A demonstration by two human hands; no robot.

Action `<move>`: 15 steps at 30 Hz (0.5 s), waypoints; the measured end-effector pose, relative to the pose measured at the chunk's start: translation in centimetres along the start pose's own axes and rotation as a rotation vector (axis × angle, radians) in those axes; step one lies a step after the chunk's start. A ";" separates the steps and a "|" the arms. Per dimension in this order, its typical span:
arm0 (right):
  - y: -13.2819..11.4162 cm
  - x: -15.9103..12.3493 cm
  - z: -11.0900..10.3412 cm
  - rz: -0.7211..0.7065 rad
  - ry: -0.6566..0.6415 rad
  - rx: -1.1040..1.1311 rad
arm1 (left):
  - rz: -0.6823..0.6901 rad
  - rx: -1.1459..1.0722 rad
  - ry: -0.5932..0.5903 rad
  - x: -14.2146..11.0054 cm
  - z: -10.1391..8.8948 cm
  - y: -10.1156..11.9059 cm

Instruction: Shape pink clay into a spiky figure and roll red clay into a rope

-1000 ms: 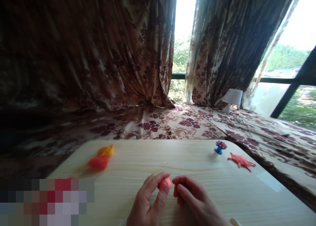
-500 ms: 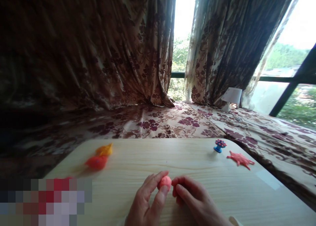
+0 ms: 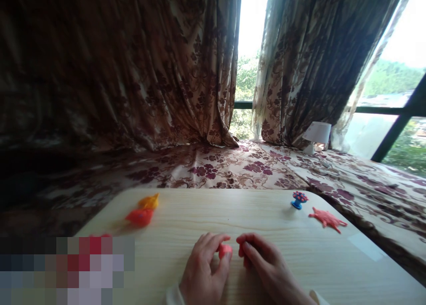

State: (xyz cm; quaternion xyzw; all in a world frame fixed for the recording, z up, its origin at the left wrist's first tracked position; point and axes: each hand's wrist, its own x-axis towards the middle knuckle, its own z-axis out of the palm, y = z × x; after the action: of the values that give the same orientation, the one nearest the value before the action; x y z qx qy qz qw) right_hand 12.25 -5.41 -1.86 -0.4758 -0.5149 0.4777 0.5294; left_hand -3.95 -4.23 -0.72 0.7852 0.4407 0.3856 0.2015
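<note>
My left hand [image 3: 203, 269] is closed on a small lump of pink modelling clay [image 3: 225, 251], gripped between the thumb and fingers just above the tabletop. A short gap to its right separates it from my right hand [image 3: 266, 263]. Thumb and index finger of that hand are pressed together, the other fingers curled beneath; whether anything sits in the pinch is too small to make out. Farther off on the right stand a blue mushroom-like clay figure [image 3: 298, 200] with pink dots and a flat pink clay piece [image 3: 328, 219] with several pointed limbs.
On the pale wooden table [image 3: 199, 207], a red lump [image 3: 140, 217] and a yellow one [image 3: 148, 202] lie at the left. Pixelated blocks cover the lower left corner. Beyond are a flowered cloth surface [image 3: 256, 166], a white lamp [image 3: 317, 132] and patterned curtains [image 3: 186, 74].
My hands have drawn slightly apart, and the left fingertips have shifted around the pink clay, showing a smoother side. The whole view has shifted a little, with things appearing farther right.
</note>
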 end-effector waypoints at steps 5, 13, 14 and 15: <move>0.1 0.6 0.2 -0.071 0.093 -0.006 | 0.043 0.195 -0.046 -1.0 -0.2 0.3; 0.3 0.0 -0.3 -0.046 0.122 -0.082 | 0.004 0.350 0.016 -5.0 -2.0 2.1; 0.2 -0.6 -0.5 -0.036 0.115 -0.091 | -0.012 0.369 0.019 -5.9 -2.4 2.6; 0.2 -1.4 -0.8 -0.026 0.106 -0.098 | -0.030 0.391 0.017 -6.9 -2.7 3.2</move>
State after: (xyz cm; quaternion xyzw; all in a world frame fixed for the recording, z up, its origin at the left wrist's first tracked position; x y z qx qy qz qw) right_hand 13.05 -6.77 -2.15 -0.5192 -0.5150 0.4192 0.5380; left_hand -6.51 -11.81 0.09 0.7994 0.5205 0.2964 0.0471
